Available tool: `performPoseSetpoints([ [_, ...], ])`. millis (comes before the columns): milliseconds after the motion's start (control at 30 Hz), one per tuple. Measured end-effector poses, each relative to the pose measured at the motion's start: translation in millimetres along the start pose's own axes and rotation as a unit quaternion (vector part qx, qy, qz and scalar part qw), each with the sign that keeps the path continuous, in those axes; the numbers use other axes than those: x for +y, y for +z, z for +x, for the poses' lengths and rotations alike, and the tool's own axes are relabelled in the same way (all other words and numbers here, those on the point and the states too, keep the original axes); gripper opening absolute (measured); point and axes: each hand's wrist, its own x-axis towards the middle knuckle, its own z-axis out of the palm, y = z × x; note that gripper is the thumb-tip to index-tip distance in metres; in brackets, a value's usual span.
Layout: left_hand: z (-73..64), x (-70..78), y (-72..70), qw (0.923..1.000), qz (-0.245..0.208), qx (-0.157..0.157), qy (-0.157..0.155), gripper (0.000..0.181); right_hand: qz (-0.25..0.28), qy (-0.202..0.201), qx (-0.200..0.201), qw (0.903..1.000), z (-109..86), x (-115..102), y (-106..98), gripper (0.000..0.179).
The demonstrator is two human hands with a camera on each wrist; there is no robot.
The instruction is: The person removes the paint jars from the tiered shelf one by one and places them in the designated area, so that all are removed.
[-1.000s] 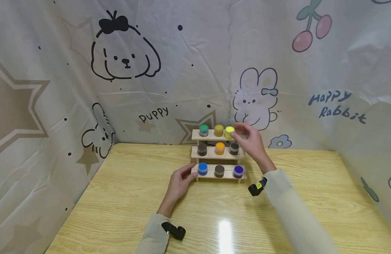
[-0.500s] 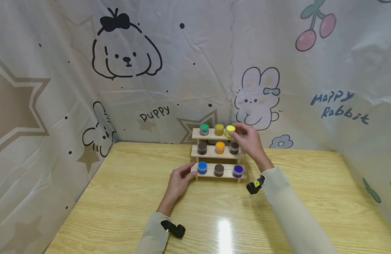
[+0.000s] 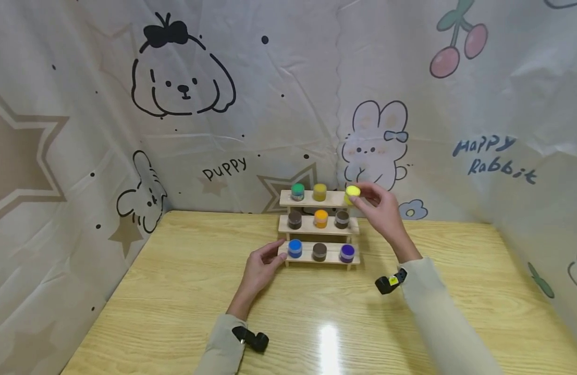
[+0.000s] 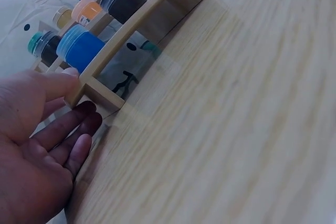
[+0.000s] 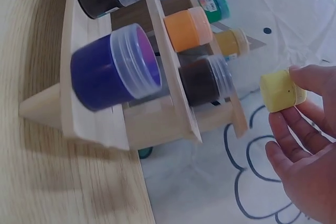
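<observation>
A three-tier wooden stand (image 3: 333,255) bears small paint pots in rows. My right hand (image 3: 384,213) pinches a yellow paint pot (image 5: 278,91) between thumb and fingers, held off the right end of the top tier. On that tier sit a green pot (image 3: 297,191) and a darker yellow pot (image 3: 319,192). An orange pot (image 3: 321,219) stands between two dark pots on the middle tier. Blue (image 3: 295,248), brown (image 3: 319,252) and purple (image 3: 347,253) pots line the bottom one. At the bottom tier's left end, my left hand (image 3: 260,271) grips the stand with thumb and fingers.
A wood-grain table (image 3: 185,281) carries the stand near its back edge. Behind and at both sides hangs a pale curtain (image 3: 288,125) printed with cartoon animals. Each wrist wears a small black camera (image 3: 257,341).
My right hand has moved right with the yellow pot, away from the darker yellow one and towards the top tier's end. The left hand keeps its place on the stand.
</observation>
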Motion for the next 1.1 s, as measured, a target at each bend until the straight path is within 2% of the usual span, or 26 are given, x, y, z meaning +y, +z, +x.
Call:
performPoseSetpoints([
  [100,-3.9,14.3,-4.1,0.9999,0.000,-0.010,0.000,0.039,0.001,-0.003,0.005,1.0000,-6.1,2.9,-6.8,0.041],
  [233,-3.5,18.2,-5.9,0.9999,0.002,-0.013,-0.003,0.039,0.014,-0.011,0.009,0.9998,-12.7,6.3,-15.4,0.041],
  [467,7.0,-15.7,-1.9,1.0000,-0.001,0.003,-0.003,0.039,0.016,0.001,0.040,0.9991,-24.7,13.9,-24.0,0.043],
  [567,8.3,-22.8,-2.5,1.0000,-0.003,0.001,-0.003,0.039,0.014,0.010,0.058,0.9982,-31.5,18.2,-26.8,0.043],
  [867,6.3,-25.6,-4.6,1.0000,0.001,-0.007,-0.002,0.038,0.006,0.020,0.093,0.9954,-45.7,34.7,-34.4,0.042],
  [1100,6.2,-26.4,-3.6,1.0000,-0.005,-0.004,0.005,0.039,-0.009,0.062,0.106,0.9924,-51.1,48.7,-39.4,0.043],
])
